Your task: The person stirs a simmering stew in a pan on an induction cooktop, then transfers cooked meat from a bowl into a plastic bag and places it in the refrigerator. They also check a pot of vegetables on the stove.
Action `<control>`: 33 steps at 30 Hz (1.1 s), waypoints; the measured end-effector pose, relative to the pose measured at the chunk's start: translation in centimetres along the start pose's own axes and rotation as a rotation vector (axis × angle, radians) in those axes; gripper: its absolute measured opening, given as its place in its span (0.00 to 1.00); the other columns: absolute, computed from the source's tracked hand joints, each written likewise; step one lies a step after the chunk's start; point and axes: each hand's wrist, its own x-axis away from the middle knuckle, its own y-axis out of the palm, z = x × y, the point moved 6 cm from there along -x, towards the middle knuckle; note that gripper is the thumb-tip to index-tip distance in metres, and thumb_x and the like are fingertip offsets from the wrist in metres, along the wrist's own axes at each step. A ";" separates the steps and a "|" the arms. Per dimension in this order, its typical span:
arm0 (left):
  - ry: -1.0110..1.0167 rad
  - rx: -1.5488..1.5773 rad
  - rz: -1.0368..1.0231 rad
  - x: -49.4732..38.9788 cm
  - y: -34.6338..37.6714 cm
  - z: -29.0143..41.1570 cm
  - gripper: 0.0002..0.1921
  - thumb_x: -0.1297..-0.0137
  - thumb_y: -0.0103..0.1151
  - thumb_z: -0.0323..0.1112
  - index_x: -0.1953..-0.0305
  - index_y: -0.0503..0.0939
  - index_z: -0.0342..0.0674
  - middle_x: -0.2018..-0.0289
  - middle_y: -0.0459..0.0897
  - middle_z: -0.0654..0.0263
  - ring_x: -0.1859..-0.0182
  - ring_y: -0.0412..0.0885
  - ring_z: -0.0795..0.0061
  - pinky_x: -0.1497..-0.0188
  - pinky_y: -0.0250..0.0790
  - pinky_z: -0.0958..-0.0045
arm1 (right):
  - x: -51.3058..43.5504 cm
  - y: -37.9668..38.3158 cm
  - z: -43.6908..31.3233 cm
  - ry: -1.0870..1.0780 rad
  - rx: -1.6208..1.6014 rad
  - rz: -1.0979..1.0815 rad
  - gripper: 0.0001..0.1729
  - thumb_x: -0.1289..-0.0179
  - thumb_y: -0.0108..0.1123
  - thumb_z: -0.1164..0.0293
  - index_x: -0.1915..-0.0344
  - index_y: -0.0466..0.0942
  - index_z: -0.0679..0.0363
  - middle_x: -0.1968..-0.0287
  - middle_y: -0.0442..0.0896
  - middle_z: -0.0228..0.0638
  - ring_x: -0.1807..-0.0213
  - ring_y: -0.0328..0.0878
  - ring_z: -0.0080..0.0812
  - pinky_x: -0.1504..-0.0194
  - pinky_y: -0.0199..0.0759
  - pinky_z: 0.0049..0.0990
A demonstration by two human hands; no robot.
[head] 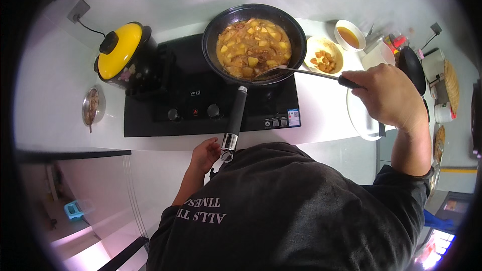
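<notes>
My right hand [388,94] grips the black handle of a metal spatula [312,73]. Its head reaches over the near right rim of a dark frying pan [208,47] and is partly sunk in the food. Inside the pan lies a stew [254,47] of potato chunks and browned pieces in brown sauce. The pan stands on a black glass gas hob [180,101], its long handle [237,113] pointing towards me. Just left of that handle's metal end is my left hand [206,154], fingers loosely curled and apart, with nothing visible in it.
A black pot with a yellow lid [120,51] occupies the hob's left side. Further left sits a metal bowl with chopsticks [91,107]. Right of the pan are a bowl of orange-brown chunks [310,45], a bowl of amber liquid [350,37] and a white plate [354,111].
</notes>
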 end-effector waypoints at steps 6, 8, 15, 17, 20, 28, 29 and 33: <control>0.016 0.035 0.015 0.2 -0.3 -0.4 0.12 0.32 0.57 0.36 0.52 0.77 0.36 0.69 0.80 0.64 0.65 0.80 0.71 0.60 0.76 0.70 | -2.3 1.7 -2.0 -0.055 0.145 -0.036 0.16 0.40 0.60 0.72 0.51 0.82 0.56 0.72 0.81 0.44 0.67 0.80 0.47 0.63 0.72 0.43; 0.014 0.037 0.012 0.0 -0.3 -0.4 0.12 0.32 0.57 0.36 0.52 0.77 0.37 0.68 0.80 0.64 0.65 0.80 0.71 0.60 0.76 0.69 | -3.3 3.6 -1.6 -0.052 0.134 -0.004 0.17 0.40 0.60 0.71 0.50 0.82 0.55 0.73 0.80 0.44 0.67 0.79 0.47 0.64 0.72 0.42; 0.007 0.013 0.040 1.6 0.0 -0.3 0.13 0.33 0.58 0.37 0.52 0.78 0.38 0.67 0.80 0.64 0.65 0.79 0.70 0.61 0.76 0.69 | -7.2 8.5 0.2 0.013 0.102 0.155 0.18 0.36 0.57 0.67 0.46 0.80 0.52 0.72 0.81 0.45 0.69 0.80 0.46 0.67 0.73 0.42; -0.004 -0.001 0.047 1.6 -0.1 -0.4 0.13 0.33 0.57 0.37 0.51 0.78 0.38 0.67 0.80 0.64 0.65 0.79 0.70 0.61 0.76 0.69 | -7.7 9.2 1.1 0.062 0.073 0.149 0.18 0.35 0.57 0.66 0.46 0.80 0.52 0.71 0.82 0.46 0.67 0.81 0.47 0.65 0.74 0.42; -0.009 0.028 0.071 2.4 -0.5 -0.5 0.13 0.33 0.57 0.37 0.51 0.78 0.39 0.67 0.80 0.64 0.65 0.79 0.69 0.61 0.76 0.69 | -6.8 7.1 2.3 0.044 -0.146 0.111 0.18 0.36 0.59 0.68 0.46 0.79 0.58 0.65 0.84 0.47 0.64 0.82 0.48 0.60 0.73 0.40; -0.009 0.021 0.080 2.5 -1.0 -0.8 0.13 0.33 0.57 0.38 0.52 0.78 0.39 0.67 0.80 0.65 0.65 0.79 0.69 0.61 0.76 0.69 | -4.9 9.5 6.1 0.327 -1.035 -0.086 0.22 0.30 0.57 0.66 0.40 0.74 0.61 0.76 0.77 0.27 0.80 0.69 0.17 0.77 0.64 0.20; -0.012 0.013 0.066 2.3 -0.9 -0.8 0.13 0.33 0.58 0.38 0.51 0.78 0.39 0.67 0.80 0.65 0.65 0.79 0.70 0.61 0.75 0.69 | -5.2 10.8 6.0 0.356 -1.167 -0.092 0.20 0.30 0.57 0.64 0.41 0.73 0.60 0.78 0.73 0.23 0.84 0.63 0.14 0.81 0.58 0.16; -0.019 -0.002 0.082 2.0 -1.1 -0.5 0.13 0.33 0.58 0.38 0.51 0.78 0.39 0.67 0.80 0.65 0.65 0.79 0.70 0.61 0.75 0.70 | -6.3 15.2 5.4 0.435 -1.410 -0.151 0.19 0.33 0.63 0.68 0.45 0.72 0.62 0.78 0.75 0.25 0.86 0.64 0.14 0.85 0.56 0.15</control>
